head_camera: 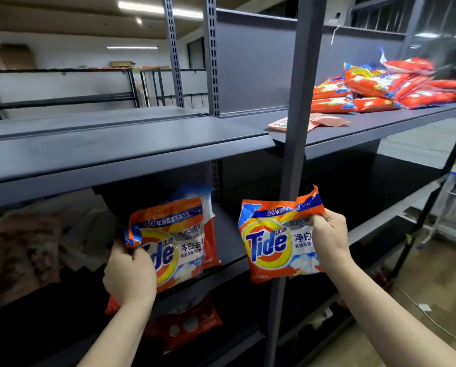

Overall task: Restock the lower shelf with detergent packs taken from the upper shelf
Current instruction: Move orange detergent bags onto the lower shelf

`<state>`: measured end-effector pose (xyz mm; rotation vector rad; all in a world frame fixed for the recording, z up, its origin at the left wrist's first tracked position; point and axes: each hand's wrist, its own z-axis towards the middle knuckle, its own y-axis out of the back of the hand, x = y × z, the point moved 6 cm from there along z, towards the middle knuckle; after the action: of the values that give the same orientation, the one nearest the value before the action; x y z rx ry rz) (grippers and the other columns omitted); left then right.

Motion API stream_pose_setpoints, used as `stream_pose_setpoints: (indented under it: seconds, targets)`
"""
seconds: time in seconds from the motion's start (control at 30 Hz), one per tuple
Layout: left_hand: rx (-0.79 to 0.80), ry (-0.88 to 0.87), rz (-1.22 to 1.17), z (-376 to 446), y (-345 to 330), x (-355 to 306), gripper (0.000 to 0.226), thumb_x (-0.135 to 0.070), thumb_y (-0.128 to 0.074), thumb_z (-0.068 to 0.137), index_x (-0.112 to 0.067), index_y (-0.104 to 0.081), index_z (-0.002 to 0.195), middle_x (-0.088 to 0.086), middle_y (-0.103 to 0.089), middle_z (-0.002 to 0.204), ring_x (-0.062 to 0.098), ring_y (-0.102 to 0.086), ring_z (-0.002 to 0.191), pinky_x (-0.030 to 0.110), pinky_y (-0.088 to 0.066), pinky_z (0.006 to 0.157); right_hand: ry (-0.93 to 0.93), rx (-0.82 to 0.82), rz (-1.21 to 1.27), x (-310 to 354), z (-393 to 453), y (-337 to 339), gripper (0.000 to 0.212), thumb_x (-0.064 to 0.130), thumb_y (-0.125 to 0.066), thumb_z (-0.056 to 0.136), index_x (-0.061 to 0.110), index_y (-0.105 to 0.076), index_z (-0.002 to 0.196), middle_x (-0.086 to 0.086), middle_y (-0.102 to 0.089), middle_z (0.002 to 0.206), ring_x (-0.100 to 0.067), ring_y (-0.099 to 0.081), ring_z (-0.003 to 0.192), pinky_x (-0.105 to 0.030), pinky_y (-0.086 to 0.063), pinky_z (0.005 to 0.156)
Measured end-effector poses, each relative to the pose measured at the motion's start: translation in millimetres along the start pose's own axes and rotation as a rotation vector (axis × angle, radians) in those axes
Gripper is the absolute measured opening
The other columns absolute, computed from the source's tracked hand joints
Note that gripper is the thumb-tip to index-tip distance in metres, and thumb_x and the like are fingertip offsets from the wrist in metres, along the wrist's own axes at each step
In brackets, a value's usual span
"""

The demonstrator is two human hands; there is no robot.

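My left hand (130, 278) grips the left edge of an orange Tide detergent pack (178, 242), held upright at the front of the lower shelf (228, 245). Another pack stands just behind it, mostly hidden. My right hand (329, 239) pinches the upper right corner of a second Tide pack (272, 243), which hangs in front of the grey upright post (298, 102). A pile of several orange detergent packs (380, 87) lies on the upper shelf (380, 125) at the right.
A flat pink packet (310, 122) lies on the upper shelf near the post. Pale and pink bagged goods (30, 247) fill the lower shelf's left part. A red pack (189, 324) sits on the shelf below. More racks stand behind at the left.
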<state>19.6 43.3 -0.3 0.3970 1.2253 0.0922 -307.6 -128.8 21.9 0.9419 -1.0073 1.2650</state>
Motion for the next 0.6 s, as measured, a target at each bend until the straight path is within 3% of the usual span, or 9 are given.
stream_pose_setpoints:
  seconds: [0.17, 0.3, 0.47, 0.6]
  targets:
    - [-0.010, -0.033, -0.055, -42, -3, -6, 0.011, -0.016, -0.049, 0.093, -0.021, -0.056, 0.087, 0.002, -0.061, 0.071, 0.022, -0.058, 0.060, 0.034, -0.045, 0.063, -0.014, 0.058, 0.068, -4, 11, 32, 0.023, 0.004, -0.044, 0.096, -0.008, -0.060, 0.086, -0.016, -0.070, 0.078, -0.031, -0.071, 0.075, -0.047, -0.059, 0.069]
    - [0.055, -0.001, -0.145, -79, -20, -23, 0.014, -0.019, -0.050, 0.094, -0.026, -0.057, 0.084, -0.004, -0.064, 0.071, 0.021, -0.064, 0.065, 0.042, -0.055, 0.069, -0.010, 0.055, 0.137, -2, 21, 73, 0.025, 0.001, -0.043, 0.094, 0.004, -0.065, 0.082, -0.003, -0.071, 0.070, -0.025, -0.071, 0.073, -0.039, -0.058, 0.064]
    - [0.038, 0.002, -0.340, -135, -48, -75, 0.018, -0.018, -0.049, 0.093, -0.033, -0.059, 0.089, -0.016, -0.059, 0.069, 0.004, -0.059, 0.062, 0.023, -0.046, 0.058, 0.047, 0.021, 0.198, 11, 45, 140, 0.036, 0.002, -0.043, 0.094, 0.016, -0.067, 0.071, -0.002, -0.072, 0.070, -0.023, -0.072, 0.072, -0.033, -0.058, 0.057]
    - [0.136, 0.064, -0.535, -171, -76, -112, 0.028, -0.022, -0.049, 0.094, -0.040, -0.063, 0.079, -0.011, -0.067, 0.074, 0.015, -0.068, 0.072, 0.038, -0.056, 0.069, 0.091, -0.049, 0.216, 24, 62, 197, 0.044, -0.001, -0.042, 0.091, 0.019, -0.071, 0.065, -0.003, -0.071, 0.068, -0.023, -0.071, 0.069, -0.034, -0.056, 0.056]
